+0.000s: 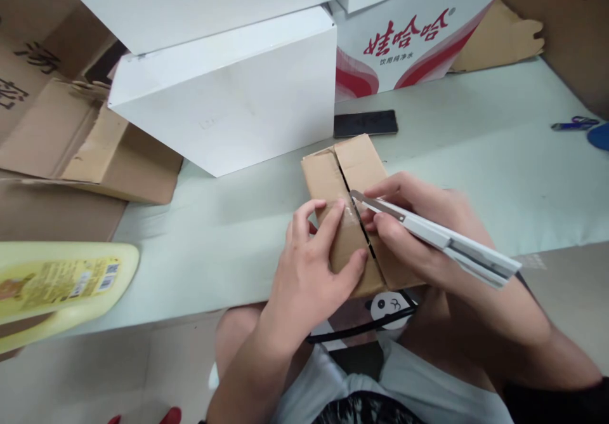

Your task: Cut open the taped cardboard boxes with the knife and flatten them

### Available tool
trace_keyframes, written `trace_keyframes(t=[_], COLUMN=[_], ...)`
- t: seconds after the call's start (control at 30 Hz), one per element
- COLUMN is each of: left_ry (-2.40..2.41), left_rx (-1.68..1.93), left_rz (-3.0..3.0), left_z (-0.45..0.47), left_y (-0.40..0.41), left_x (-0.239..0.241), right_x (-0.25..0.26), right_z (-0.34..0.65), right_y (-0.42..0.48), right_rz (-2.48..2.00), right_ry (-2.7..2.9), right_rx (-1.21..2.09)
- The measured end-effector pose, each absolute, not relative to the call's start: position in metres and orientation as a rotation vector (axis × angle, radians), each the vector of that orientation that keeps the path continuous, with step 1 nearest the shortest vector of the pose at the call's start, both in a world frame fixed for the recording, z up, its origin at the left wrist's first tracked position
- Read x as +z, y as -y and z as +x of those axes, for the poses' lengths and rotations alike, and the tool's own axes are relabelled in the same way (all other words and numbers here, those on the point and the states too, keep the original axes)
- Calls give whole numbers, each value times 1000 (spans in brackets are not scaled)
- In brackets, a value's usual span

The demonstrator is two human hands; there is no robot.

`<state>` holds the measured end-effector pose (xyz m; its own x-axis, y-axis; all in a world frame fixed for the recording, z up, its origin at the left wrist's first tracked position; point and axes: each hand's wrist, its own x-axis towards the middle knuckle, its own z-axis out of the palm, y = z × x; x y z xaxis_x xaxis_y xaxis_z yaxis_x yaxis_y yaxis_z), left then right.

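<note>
A small brown cardboard box (352, 227) lies at the table's front edge, with a dark seam running along its top between two flaps. My left hand (314, 259) rests on the left flap, fingers spread and thumb near the seam. In my right hand (419, 221) is a white-handled utility knife (442, 237), gripped between fingers and thumb. Its metal front end points to the upper left and sits at the seam; I cannot tell how deep it reaches. Beyond the box lies a black smartphone (365, 123).
White boxes (228, 106) are stacked at the back, beside a white carton with red lettering (404, 49). An opened cardboard box (137, 157) stands left, near a yellow bottle (66, 284). Purple-handled scissors (575, 124) lie far right. The pale green tabletop (228, 240) ends just before my lap.
</note>
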<state>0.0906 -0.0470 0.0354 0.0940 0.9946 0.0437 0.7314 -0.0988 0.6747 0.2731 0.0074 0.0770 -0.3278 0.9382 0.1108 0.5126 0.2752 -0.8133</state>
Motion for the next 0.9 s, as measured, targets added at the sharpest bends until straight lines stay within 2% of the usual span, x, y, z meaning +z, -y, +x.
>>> trace_keyframes(t=[0.6,0.9], left_ry=[-1706,-1705], left_rx=[599,629], left_rz=[1918,1944], left_z=[94,93], left_y=[42,41], left_x=[35,35], right_x=[61,62], right_z=[277,280], right_y=[-21,-18], right_rz=[-1413,-1364], right_ry=[2039,2059], right_rx=[750,783])
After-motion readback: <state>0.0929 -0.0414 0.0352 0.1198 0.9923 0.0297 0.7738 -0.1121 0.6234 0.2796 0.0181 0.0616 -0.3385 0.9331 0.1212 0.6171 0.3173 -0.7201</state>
